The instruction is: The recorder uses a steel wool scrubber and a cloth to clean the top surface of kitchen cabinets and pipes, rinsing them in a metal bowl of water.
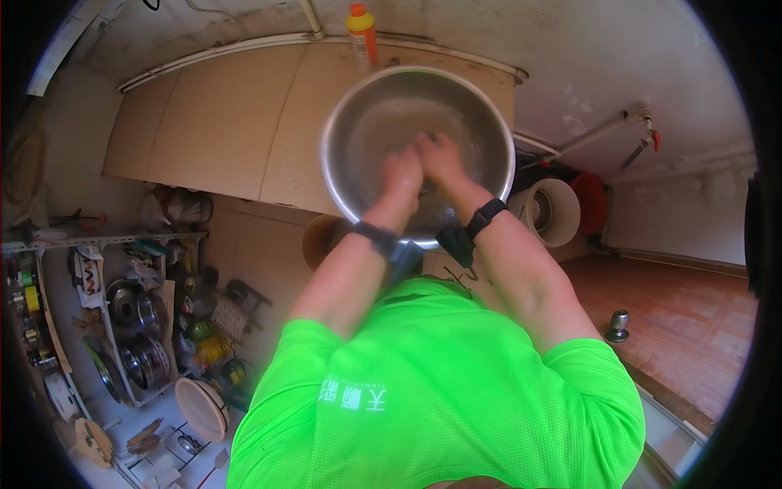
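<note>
A large round stainless steel basin (354, 202) stands at the near edge of a tan tiled counter (226, 116). Both of my hands are down inside it, close together near the middle. My left hand (403, 168) is blurred, its fingers curled in. Beside it, my right hand (440, 156) is bent with the fingertips turned down; a small dark spot shows at its fingers. What either hand holds, if anything, cannot be made out. The basin seems to hold water, though its surface is hard to see. Dark straps with devices sit around both wrists.
An orange bottle with a yellow top (363, 36) stands behind the basin. Right of it are a whitish bucket (559, 213), a red basin (591, 202) and a wall tap with a red handle (656, 140). Metal shelves (122, 238) with pots and lids fill the left side.
</note>
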